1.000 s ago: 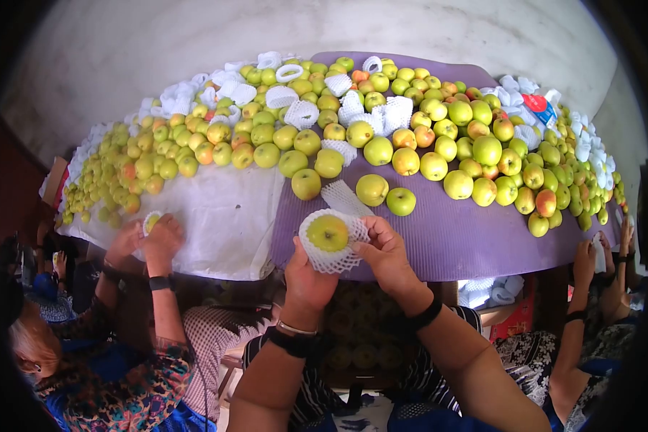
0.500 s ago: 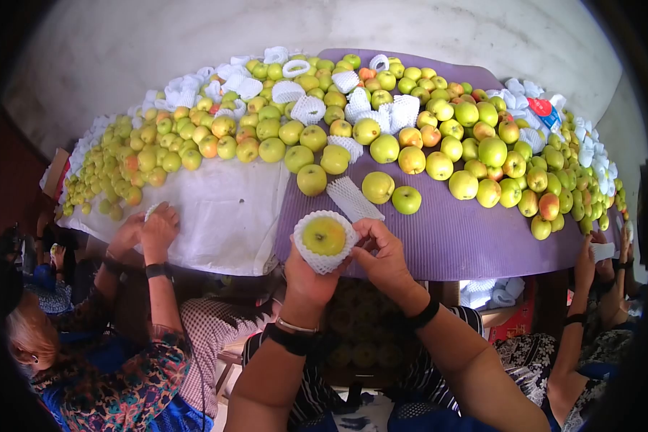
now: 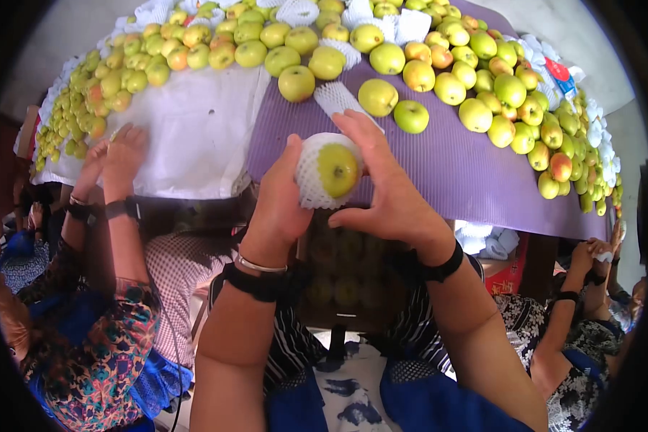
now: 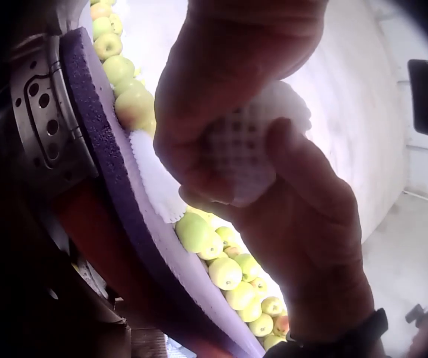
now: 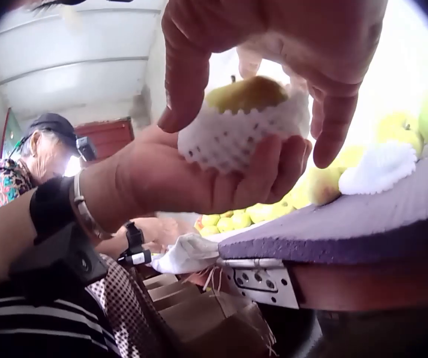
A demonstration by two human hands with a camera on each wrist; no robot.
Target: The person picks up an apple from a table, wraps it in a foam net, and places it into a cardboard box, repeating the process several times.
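Note:
A yellow-green apple (image 3: 340,171) sits in a white foam net (image 3: 309,176), its bare face turned right in the head view. My left hand (image 3: 273,194) grips the netted apple from the left; the right wrist view shows its fingers curled round the net (image 5: 236,142) from below. My right hand (image 3: 392,191) is spread on the other side, thumb apart, fingers extended close to the apple. In the left wrist view the left hand (image 4: 232,82) covers part of the net (image 4: 243,149); whether the right hand (image 4: 311,216) touches it I cannot tell.
Apples (image 3: 450,88) and loose foam nets lie piled across the table. One flat net (image 3: 331,99) rests on the purple mat (image 3: 453,173) beyond my hands. A box (image 3: 317,306) stands below the table edge. People work at both sides.
The right fingers, earlier at the net's edge, have spread apart beside the apple. The apple's bare face has turned rightward. The head view has tilted downward, showing hands and table higher up.

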